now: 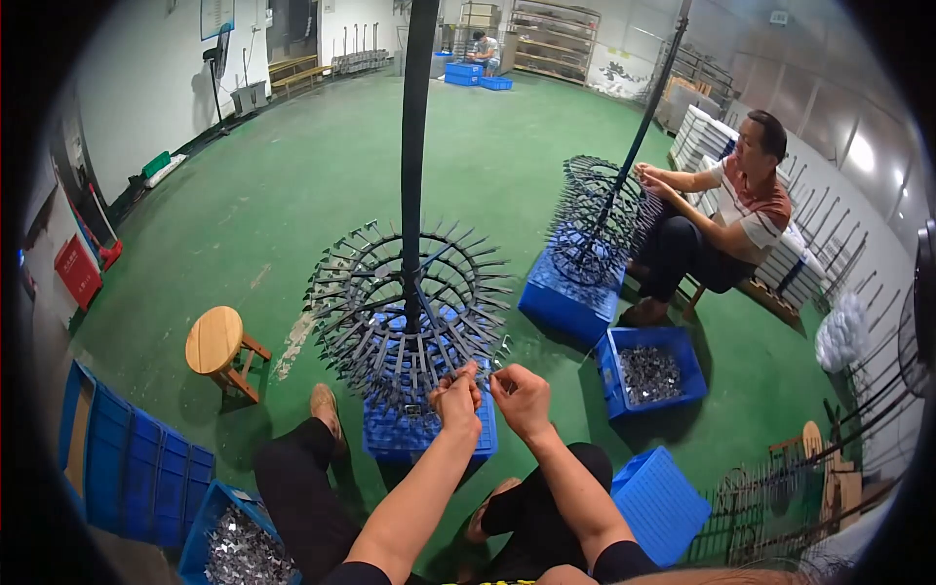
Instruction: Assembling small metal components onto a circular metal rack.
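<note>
In front of me stands a black rack (414, 336) with round tiers of outward prongs on an upright black pole (411, 146). Under it is a blue crate (390, 447). My left hand (456, 400) is closed in a pinch at the rack's near right prongs; whatever lies between its fingertips is too small to name. Close by on the right, my right hand (522, 400) is closed too, fingers curled and thumb pressed in, its contents hidden. Small shiny pieces hang on some prongs, mainly along the rack's left side. A blue bin of small metal pieces (239, 546) sits low at left.
At right a co-worker (746, 210) sits by a similar rack (600, 224) on a blue crate (570, 302). Another bin of metal pieces (651, 375) stands nearer. A wooden stool (216, 341), stacked blue crates (136, 463) and an upturned blue crate (663, 507) surround me.
</note>
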